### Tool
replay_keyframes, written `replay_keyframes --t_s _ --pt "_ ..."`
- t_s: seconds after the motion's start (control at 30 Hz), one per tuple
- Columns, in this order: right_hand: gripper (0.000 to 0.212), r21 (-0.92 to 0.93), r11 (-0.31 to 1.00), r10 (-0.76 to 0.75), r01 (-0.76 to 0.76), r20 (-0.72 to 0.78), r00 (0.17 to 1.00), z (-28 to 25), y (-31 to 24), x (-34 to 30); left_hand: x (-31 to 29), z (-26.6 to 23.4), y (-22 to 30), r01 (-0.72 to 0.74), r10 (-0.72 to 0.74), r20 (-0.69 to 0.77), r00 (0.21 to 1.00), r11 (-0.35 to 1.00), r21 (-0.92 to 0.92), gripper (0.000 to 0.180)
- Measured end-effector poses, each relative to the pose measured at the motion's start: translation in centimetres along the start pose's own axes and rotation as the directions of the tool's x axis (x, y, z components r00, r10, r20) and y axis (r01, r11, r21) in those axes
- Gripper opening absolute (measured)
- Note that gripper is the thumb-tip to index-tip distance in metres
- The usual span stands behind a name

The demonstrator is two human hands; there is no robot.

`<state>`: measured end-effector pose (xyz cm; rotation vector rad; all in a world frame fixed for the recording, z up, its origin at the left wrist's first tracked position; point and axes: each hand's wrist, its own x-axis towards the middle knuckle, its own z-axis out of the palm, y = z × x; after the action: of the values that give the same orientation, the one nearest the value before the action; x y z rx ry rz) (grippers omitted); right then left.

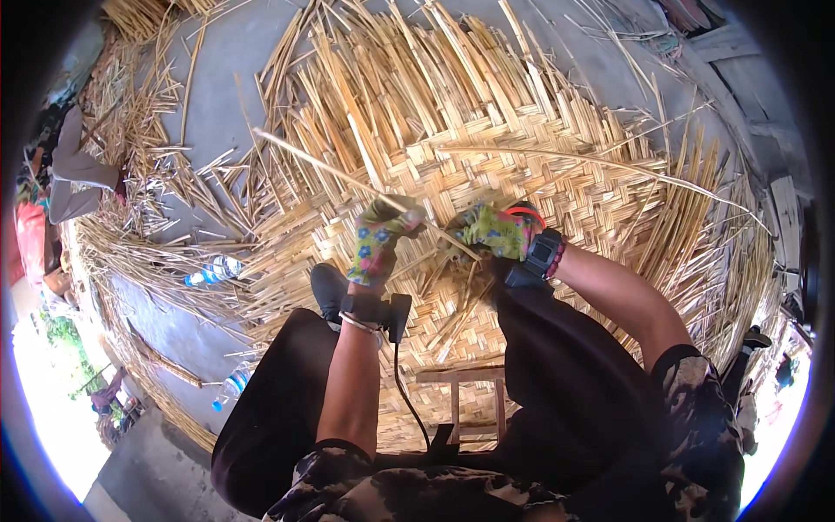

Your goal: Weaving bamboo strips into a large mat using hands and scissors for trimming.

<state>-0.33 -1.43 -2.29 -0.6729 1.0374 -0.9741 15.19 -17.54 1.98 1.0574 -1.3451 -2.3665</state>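
Over a broad, tan mat of flat, herringbone-woven reed strips (574, 196), I've got both of the wearer's gloved hands close together on my remote feed. The left hand (381, 239), in a green fabric glove with blue and pink flowers, is closed around a long, pale, straight reed strip (322, 165). That strip runs on a slant above the mat: one end sticks out up and to the left, the other comes down beside the right hand (494, 231). Same flowery glove on that one, fingers curled in by the strip's lower end, but I honestly can't tell if they're pinching it, since the fingertips are too muddled from up here. There's also a red-orange curved band (524, 211) against the back of that glove, no idea what it's part of.

Wrist gear, for anyone curious: a black box-shaped device with a cable (374, 310) on the left, a chunky black watch (544, 250) on the right. A long, thin, curved tan strip (600, 160) lies across the upper part of the weave, and the loose strip ends fan out past it onto the smooth grey floor (204, 100). Two clear plastic bottles with blue labels (215, 270) lie off to the left, and a small brown wooden frame (459, 378) sits between the wearer's black-trousered legs (574, 348).
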Motion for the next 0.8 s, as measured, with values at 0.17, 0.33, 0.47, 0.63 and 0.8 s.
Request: replay_keyframes --t_s 0.17,0.33,0.47,0.63,0.8 --pt "0.033 0.057 0.998 -0.025 0.033 -0.131 0.991 0.0 -1.4 0.1 1.1 0.0 -0.8 0.072 -0.067 -0.127 0.99 0.997 0.035 0.015" --pt "0.035 0.209 0.97 0.175 -0.126 -0.238 0.955 0.2 -3.1 0.6 1.5 0.5 -2.1 0.025 -0.027 -0.115 0.993 1.0 -0.016 0.012" --pt "0.034 0.015 0.998 0.064 -0.062 -0.274 0.959 0.2 -3.0 0.9 1.9 0.7 -2.2 0.113 -0.109 -0.055 0.993 0.991 0.075 0.016" --pt "0.023 -0.465 0.874 -0.062 -0.143 -0.398 0.915 0.6 -2.4 1.5 2.0 1.4 -2.3 0.2 -0.183 -0.174 0.968 0.976 0.083 0.01" --pt "0.02 -0.419 0.904 -0.084 -0.08 -0.359 0.93 0.5 -2.6 1.2 3.0 0.6 -2.0 0.049 -0.043 -0.13 0.991 0.998 0.039 0.01"
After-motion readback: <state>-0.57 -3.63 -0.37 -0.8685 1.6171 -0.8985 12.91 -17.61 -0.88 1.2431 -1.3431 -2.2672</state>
